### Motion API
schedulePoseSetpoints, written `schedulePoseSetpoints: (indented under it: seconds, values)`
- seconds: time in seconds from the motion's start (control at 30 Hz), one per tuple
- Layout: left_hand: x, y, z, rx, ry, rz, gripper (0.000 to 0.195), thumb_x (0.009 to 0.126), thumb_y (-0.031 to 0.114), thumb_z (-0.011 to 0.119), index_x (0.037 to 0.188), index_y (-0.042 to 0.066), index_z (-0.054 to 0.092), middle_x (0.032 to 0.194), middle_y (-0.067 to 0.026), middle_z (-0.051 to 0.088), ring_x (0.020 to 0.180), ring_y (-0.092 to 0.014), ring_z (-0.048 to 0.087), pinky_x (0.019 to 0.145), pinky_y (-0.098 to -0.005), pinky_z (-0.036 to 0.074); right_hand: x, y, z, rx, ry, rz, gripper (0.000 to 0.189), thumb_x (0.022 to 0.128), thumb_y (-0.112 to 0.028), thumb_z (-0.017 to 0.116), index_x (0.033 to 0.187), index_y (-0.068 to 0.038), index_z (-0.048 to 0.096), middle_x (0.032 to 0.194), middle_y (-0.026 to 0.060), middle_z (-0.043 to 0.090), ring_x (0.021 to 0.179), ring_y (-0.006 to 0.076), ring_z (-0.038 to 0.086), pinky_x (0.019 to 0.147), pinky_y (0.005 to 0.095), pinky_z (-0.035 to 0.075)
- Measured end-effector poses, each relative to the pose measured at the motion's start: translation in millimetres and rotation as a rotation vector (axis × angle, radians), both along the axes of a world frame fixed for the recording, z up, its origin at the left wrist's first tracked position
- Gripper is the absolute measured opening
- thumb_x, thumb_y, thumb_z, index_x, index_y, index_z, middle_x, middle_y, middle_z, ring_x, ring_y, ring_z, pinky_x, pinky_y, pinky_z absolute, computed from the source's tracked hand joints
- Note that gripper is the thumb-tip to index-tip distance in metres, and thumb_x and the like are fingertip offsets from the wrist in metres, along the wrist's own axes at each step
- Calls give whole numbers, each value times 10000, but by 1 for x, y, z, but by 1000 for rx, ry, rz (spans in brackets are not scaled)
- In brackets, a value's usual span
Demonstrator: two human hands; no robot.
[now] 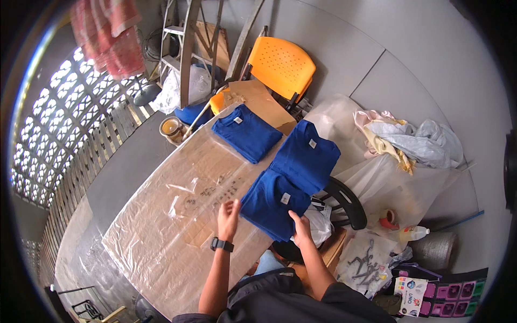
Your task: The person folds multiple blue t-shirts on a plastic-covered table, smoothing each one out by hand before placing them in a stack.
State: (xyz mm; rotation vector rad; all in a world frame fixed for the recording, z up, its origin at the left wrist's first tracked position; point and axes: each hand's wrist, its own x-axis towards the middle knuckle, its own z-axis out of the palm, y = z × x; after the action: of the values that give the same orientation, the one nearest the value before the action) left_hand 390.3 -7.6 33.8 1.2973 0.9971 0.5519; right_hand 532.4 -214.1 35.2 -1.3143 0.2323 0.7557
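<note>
A folded blue shirt [270,202] with a white neck label lies nearest me at the table's right edge. My right hand [301,228] grips its lower right side, thumb on top and fingers beneath. At its left corner is my left hand [229,220], fingers curled and a dark watch on the wrist; whether it touches the cloth is hard to tell. Another folded blue shirt [309,157] adjoins the first at the upper right, extending past the table edge. Farther up, a third blue bundle [247,133] lies folded on the plastic-covered table [161,242].
Beyond the table stand an orange chair [282,64], a cardboard piece [262,101] and a stepladder [188,56]. A black chair part [351,202] is close to the right edge. Plastic sheeting [387,181], a bottle [414,233] and crumpled cloths [424,141] lie to the right.
</note>
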Motion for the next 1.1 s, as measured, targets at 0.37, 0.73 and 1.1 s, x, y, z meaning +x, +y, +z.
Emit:
schedulePoseSetpoints:
  seconds: [0.37, 0.73, 1.1]
  values:
    - [31, -5, -10, 317, 279, -187, 481, 943, 385, 709, 1194, -25, 694, 1063, -227, 717, 962, -334, 704, 874, -401, 541, 5, -15, -36, -412, -259, 187, 458, 929, -314, 745, 1174, 61, 652, 1133, 169, 712, 1027, 275, 666, 926, 390, 495]
    - [38, -4, 18, 566, 608, -321, 533, 956, 494, 648, 1209, 30, 716, 1025, -220, 716, 948, -337, 719, 829, -440, 559, 7, -49, -9, -292, 149, 586, 463, 957, -402, 716, 1011, 51, 638, 899, 109, 682, 608, 177, 684, 491, 308, 586]
    - [44, -10, 13, 613, 192, -14, 305, 883, 221, 799, 1096, 9, 746, 1062, -139, 698, 873, -249, 691, 715, -332, 542, -4, -20, -12, -342, -121, 531, 430, 972, -345, 712, 789, 38, 637, 644, 113, 672, 493, 172, 648, 448, 293, 499]
